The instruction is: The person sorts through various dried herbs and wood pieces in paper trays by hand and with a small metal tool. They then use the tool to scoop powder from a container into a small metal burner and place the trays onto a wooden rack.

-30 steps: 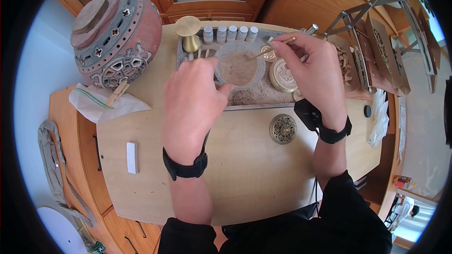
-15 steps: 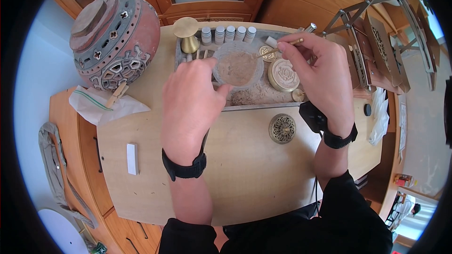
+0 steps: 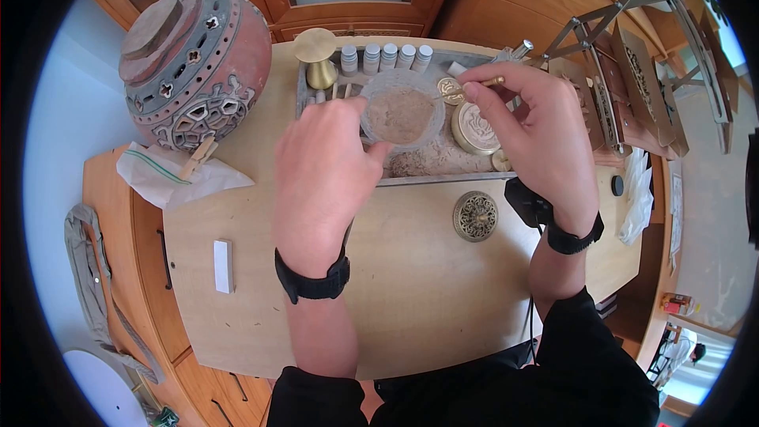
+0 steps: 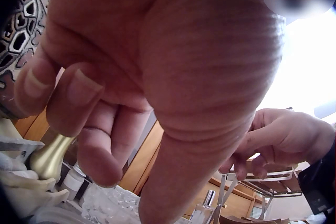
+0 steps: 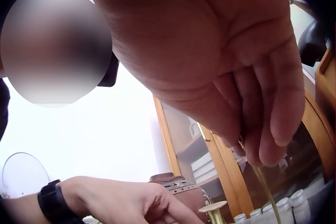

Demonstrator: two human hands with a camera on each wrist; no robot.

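In the head view, a clear bowl point(image 3: 366, 126) of brown powder point(image 3: 399, 117) sits over the grey tray point(image 3: 443, 179). My left hand point(image 3: 328, 166) grips the bowl at its left side, thumb on the near rim and fingers round the far left. My right hand point(image 3: 541, 115) pinches a thin brass stick-like tool point(image 3: 495, 81), which slants down to the bowl's right rim; what shape its tip has, I cannot tell. The right wrist view shows the brass shaft point(image 5: 269, 195) emerging below the fingertips. Beside the bowl lie a round brass tin point(image 3: 475, 128) with a flower pattern and a brass disc point(image 3: 451, 91).
Several small white-capped bottles point(image 3: 389, 57) and a brass goblet-shaped piece point(image 3: 319, 71) line the tray's back. Nearer me is a pierced brass lid point(image 3: 476, 217). A big clay pot point(image 3: 198, 63) stands left, above a clipped bag point(image 3: 178, 178); a folding rack point(image 3: 628, 83) stands right.
My right hand has shifted rightward, drawing the brass tool's tip from within the powder to the bowl's right rim. The left hand and bowl have hardly moved.
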